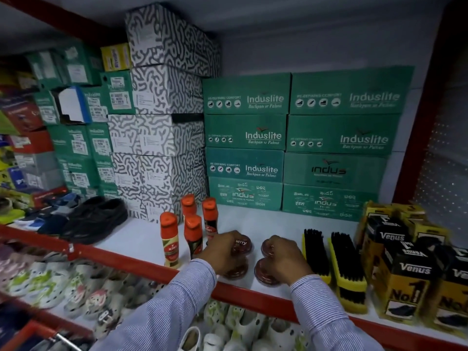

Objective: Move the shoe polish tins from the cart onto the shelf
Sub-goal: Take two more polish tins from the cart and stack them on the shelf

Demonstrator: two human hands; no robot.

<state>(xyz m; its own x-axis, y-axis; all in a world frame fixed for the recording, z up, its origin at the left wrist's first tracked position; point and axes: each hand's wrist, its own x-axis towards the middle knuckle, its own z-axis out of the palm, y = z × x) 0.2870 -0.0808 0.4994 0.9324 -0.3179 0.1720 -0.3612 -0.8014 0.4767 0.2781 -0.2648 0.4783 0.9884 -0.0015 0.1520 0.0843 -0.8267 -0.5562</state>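
Several round reddish-brown shoe polish tins lie on the white shelf (pixel 266 221) with its red front edge. My left hand (pixel 222 254) is closed over a tin (pixel 242 245) with a partly readable label; another tin (pixel 236 271) lies just in front of it. My right hand (pixel 285 257) grips a tin (pixel 268 248) at its left side, and a further tin (pixel 264 273) sits below it near the shelf edge. Both forearms wear striped blue sleeves. The cart is mostly out of view.
Orange-capped liquid polish bottles (pixel 193 231) stand left of the tins. Black-bristled yellow brushes (pixel 347 264) and yellow-black Venus boxes (pixel 405 272) sit to the right. Green Induslite shoe boxes (pixel 291 148) and patterned white boxes (pixel 162 110) are stacked behind. Pale clogs (pixel 76 282) fill the lower shelf.
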